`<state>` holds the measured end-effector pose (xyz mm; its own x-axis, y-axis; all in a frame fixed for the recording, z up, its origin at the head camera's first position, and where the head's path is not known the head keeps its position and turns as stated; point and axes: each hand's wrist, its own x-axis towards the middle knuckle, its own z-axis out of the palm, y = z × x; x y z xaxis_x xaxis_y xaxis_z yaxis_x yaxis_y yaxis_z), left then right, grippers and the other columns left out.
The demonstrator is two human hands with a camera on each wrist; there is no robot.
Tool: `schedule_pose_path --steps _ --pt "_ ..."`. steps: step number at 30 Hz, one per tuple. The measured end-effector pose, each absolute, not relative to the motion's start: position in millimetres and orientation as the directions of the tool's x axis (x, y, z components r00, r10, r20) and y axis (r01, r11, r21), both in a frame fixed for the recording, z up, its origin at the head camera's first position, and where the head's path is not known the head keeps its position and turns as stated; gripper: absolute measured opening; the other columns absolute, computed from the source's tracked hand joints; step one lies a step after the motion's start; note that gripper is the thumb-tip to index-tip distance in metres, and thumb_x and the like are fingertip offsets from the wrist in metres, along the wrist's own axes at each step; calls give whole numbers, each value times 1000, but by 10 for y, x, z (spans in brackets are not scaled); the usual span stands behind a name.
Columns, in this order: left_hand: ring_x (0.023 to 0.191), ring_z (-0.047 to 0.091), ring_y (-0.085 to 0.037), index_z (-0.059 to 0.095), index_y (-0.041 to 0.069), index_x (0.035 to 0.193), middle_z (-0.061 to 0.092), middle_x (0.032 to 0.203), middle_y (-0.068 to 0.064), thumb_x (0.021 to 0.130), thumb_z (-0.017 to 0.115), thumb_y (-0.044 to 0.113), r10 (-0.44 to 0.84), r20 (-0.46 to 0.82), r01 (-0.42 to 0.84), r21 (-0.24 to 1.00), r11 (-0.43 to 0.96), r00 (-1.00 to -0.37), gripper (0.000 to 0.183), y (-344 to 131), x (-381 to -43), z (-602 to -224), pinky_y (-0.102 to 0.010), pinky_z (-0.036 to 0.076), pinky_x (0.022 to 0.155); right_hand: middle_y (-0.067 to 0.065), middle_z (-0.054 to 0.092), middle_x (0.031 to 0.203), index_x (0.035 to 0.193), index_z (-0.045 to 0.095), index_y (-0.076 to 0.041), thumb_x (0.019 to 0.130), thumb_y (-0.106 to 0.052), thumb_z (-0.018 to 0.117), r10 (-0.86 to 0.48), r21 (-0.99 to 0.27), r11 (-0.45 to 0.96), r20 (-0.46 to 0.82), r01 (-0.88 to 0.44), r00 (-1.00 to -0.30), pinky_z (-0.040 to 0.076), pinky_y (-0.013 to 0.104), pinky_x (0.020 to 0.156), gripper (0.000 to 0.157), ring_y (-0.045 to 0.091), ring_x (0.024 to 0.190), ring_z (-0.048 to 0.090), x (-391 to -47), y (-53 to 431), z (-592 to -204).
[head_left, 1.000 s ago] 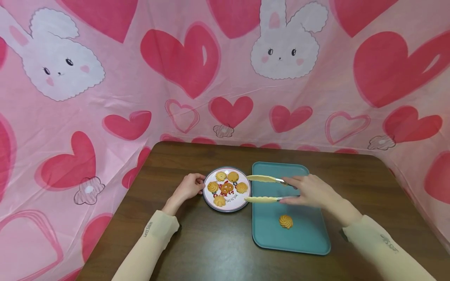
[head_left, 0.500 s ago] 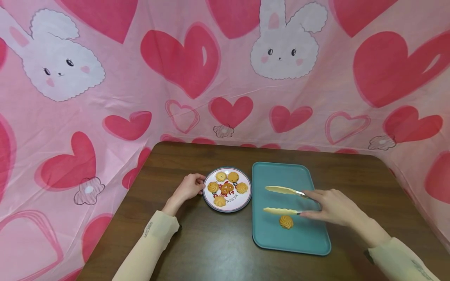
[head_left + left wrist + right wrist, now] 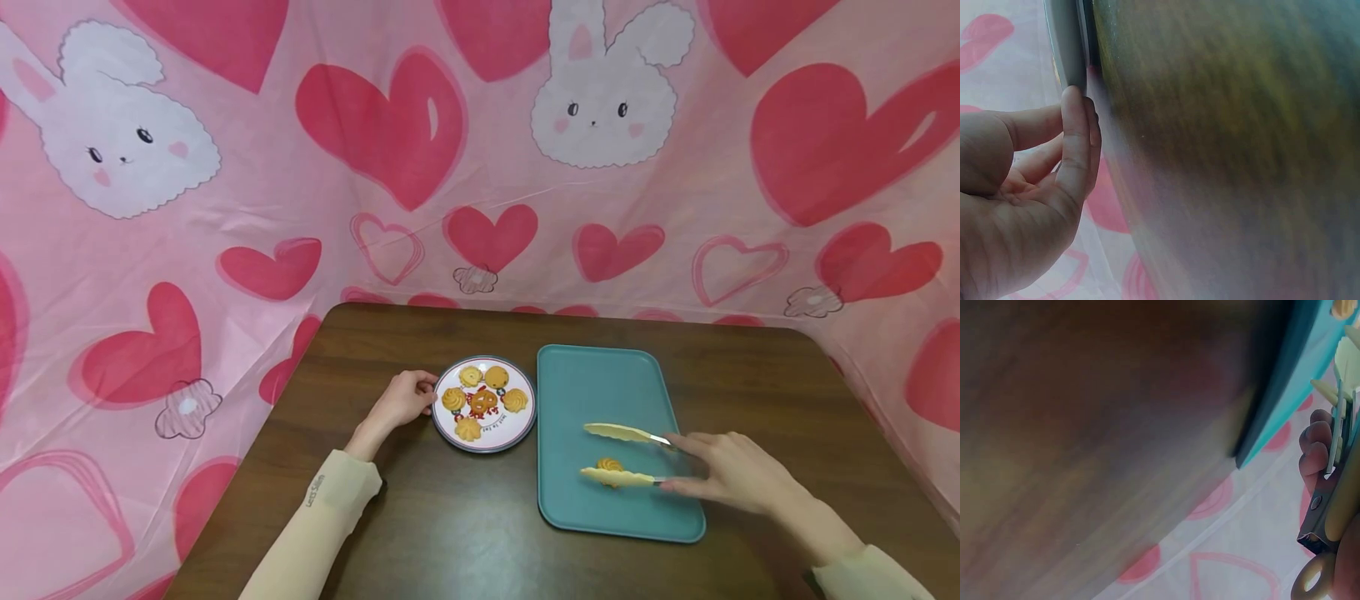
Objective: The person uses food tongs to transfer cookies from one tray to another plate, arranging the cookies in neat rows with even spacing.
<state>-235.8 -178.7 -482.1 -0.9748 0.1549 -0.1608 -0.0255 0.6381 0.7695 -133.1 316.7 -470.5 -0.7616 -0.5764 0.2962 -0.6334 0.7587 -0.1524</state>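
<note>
My left hand (image 3: 406, 398) is at the left edge of a round white plate (image 3: 501, 433), pinching its rim between fingertips and thumb. On the plate lie several cookies, among them a pretzel-shaped one (image 3: 483, 402) in the middle. Cream-tipped metal tongs (image 3: 621, 432) are held in my right hand (image 3: 731, 471), over the teal tray (image 3: 592, 517). Their arms are spread apart. A swirled cookie (image 3: 609, 463) lies on the tray, partly hidden beneath the nearer tong tip. The right wrist view shows the tongs' dark handle (image 3: 1317, 515) in the hand.
The tray stands just right of the plate, both on a dark brown wooden table (image 3: 420, 517). Behind and at the sides hangs a pink cloth (image 3: 525, 183) with hearts and rabbits.
My right hand has drawn the spread tongs from the plate's right edge back to the right and nearer, over the swirled cookie on the tray. The left hand stays at the plate.
</note>
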Motion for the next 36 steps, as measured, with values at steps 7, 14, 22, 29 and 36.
schedule_pose_path --steps 7,14,22,29,36 --pt "69 61 -16 63 -5 124 62 92 -11 94 67 3 157 -158 -23 772 635 -975 32 -1790 -2367 -4834 -29 57 64 -18 61 80 109 75 -12 70 -56 85 -590 -152 740 320 -655 -741 41 20 50 60 -8 60 39 -1239 3237 -4779" --pt "70 61 -17 63 -5 125 62 92 -11 94 67 3 158 -157 -21 771 636 -975 32 -1788 -2371 -4831 -29 57 64 -22 58 79 108 75 -13 67 -53 87 -607 -126 714 380 -689 -698 37 17 48 58 -10 60 38 -1180 3310 -4834" --pt "68 62 -16 63 -5 124 62 90 -10 94 67 3 155 -149 -16 768 641 -977 31 -1787 -2367 -4836 -29 56 63 -23 55 77 108 75 -12 69 -50 87 -610 -124 704 398 -699 -685 35 15 48 55 -10 58 35 -1147 3333 -4869" --pt "68 61 -16 63 -5 124 62 91 -11 94 67 3 152 -155 -22 768 641 -976 32 -1790 -2369 -4840 -29 57 63 -23 56 77 106 76 -11 70 -47 87 -612 -115 700 413 -705 -675 36 14 48 52 -12 59 35 -1123 3345 -4894" --pt "67 62 -15 63 -5 124 62 92 -11 94 67 3 152 -155 -20 761 648 -976 32 -1789 -2370 -4839 -28 56 63 -19 64 82 108 76 -11 71 -44 88 -594 -143 716 390 -683 -704 38 12 50 51 -13 59 37 -1103 3364 -4890"
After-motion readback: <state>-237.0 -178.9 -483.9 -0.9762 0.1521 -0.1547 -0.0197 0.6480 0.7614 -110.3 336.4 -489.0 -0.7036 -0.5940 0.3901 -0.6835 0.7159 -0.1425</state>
